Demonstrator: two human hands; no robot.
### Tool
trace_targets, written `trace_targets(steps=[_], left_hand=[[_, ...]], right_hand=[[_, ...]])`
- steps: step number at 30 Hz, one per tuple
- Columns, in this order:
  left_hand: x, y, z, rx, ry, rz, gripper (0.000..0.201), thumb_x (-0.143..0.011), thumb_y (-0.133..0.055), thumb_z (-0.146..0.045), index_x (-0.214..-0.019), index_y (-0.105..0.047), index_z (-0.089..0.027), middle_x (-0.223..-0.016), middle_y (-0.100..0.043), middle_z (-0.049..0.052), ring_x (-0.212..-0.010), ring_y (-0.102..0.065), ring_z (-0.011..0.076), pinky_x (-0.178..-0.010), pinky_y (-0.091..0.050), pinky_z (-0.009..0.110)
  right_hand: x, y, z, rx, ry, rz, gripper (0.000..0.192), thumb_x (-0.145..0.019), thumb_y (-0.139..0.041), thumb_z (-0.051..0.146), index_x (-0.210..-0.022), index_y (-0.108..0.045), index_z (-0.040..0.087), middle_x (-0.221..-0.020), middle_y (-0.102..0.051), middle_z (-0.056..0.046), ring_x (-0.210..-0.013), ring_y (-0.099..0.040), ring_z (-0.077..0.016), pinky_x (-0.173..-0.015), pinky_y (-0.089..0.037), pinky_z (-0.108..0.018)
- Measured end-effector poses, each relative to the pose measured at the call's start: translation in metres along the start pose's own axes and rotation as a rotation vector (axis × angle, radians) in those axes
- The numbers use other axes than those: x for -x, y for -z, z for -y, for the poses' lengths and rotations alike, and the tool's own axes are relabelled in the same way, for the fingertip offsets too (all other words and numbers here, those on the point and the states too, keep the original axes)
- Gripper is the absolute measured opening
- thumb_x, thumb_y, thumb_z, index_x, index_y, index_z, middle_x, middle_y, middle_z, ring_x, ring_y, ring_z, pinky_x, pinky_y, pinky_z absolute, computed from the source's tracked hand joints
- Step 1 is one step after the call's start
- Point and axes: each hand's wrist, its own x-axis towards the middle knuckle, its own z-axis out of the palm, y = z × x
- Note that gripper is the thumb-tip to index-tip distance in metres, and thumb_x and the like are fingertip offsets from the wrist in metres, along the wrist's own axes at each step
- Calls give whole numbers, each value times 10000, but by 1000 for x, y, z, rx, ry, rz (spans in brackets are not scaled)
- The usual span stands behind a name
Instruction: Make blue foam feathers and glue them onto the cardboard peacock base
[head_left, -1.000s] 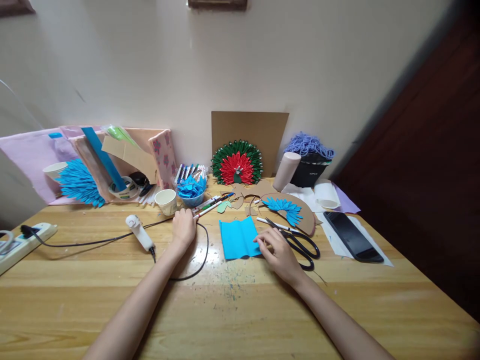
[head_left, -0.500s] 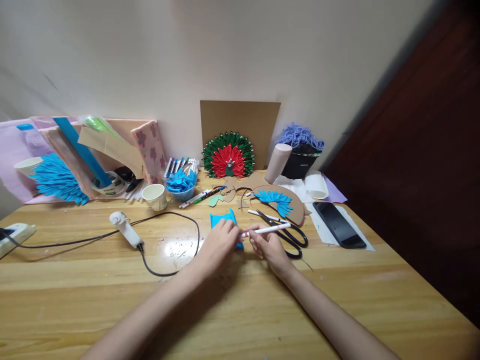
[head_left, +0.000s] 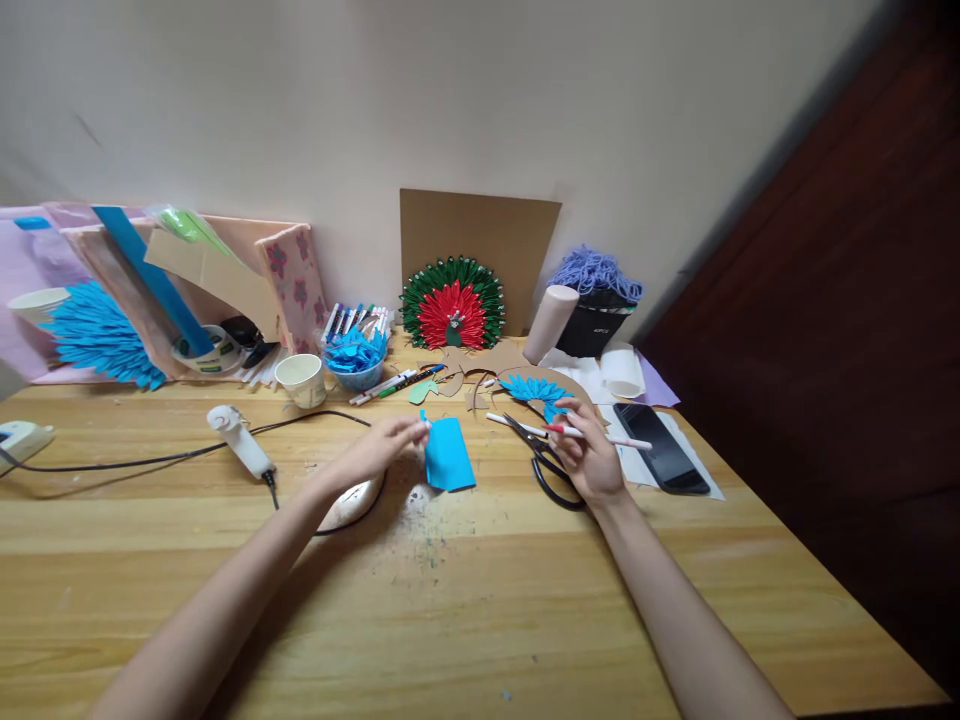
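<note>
My right hand is closed around a white marker with a red tip, held above the black scissors on the wooden table. Left of it, my left hand pinches a small white piece, apparently the marker's cap, at the top left corner of a folded blue paper that lies on the table. Behind the scissors lies a brown cardboard arc with blue paper feathers.
A white glue gun with a black cord lies to the left, a paper cup and a bowl of blue pieces behind it. A red-green peacock craft leans at the wall. A phone lies right, near the table edge.
My left hand fetched a marker from the pile to the blue paper, both hands gripped it, then drew apart: the right took the marker rightward, the left kept the cap.
</note>
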Motion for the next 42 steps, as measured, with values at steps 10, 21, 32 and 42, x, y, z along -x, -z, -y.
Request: trace_targets(steps=[10, 21, 32, 42], left_hand=[[-6, -8, 17, -720, 39, -513, 280, -840, -352, -119, -1041, -546, -127, -1050, -537, 136, -949, -478, 234, -804, -389, 356], [1, -38, -1, -859, -126, 85, 226, -861, -355, -204, -825, -573, -157, -784, -621, 77, -731, -558, 195, -699, -398, 319], [1, -49, 14, -988, -158, 59, 400, -895, -306, -193, -1269, -420, -280, -905, -535, 89, -856, -510, 227, -733, -397, 355], [2, -41, 19, -760, -286, 200, 396, -839, -355, -104, -1217, -450, -174, -1291, -469, 77, -1174, -413, 195, -970, -329, 346]], right_hand=[[24, -49, -25, 734, 298, 497, 195, -783, -592, 247, -977, -589, 233, -1105, -599, -72, -1050, -525, -209, -892, -405, -363], [24, -52, -36, 828, 294, 417, 75, -780, -537, 185, -842, -565, 216, -799, -600, -31, -743, -560, -175, -677, -438, -281], [20, -32, -28, 774, 5, 85, 144, -700, -543, 212, -812, -453, 210, -700, -568, 10, -587, -544, -140, -555, -410, -240], [20, -35, -13, 681, 97, 415, 235, -883, -369, 335, -1010, -529, 220, -763, -597, -16, -729, -561, -164, -691, -410, -276]])
